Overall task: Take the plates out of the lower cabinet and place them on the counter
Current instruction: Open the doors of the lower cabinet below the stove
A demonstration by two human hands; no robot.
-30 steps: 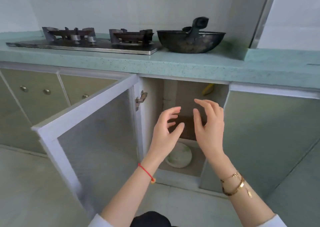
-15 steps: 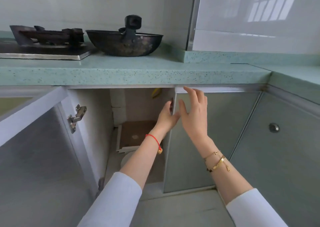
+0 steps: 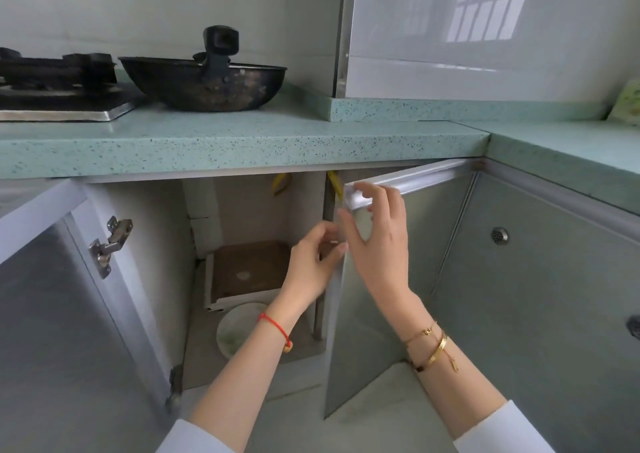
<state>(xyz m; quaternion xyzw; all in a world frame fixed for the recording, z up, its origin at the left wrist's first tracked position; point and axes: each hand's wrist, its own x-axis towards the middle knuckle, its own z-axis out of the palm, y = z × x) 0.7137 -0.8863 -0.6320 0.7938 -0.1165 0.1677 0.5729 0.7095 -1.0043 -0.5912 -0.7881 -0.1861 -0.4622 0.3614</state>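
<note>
- Currently, right hand (image 3: 377, 241) grips the right cabinet door (image 3: 391, 279) by its top corner; left hand (image 3: 311, 265) pinches its inner edge.
- Plate (image 3: 237, 328) lies on the cabinet floor, before a brown board (image 3: 249, 269).
- Wok (image 3: 204, 80) stands on the counter (image 3: 242, 141).

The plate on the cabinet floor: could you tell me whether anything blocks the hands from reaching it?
Nothing visibly does. The plate lies behind the open left door, and only the left forearm crosses it. Both the left hand and right hand grip the right door beside it.
</note>
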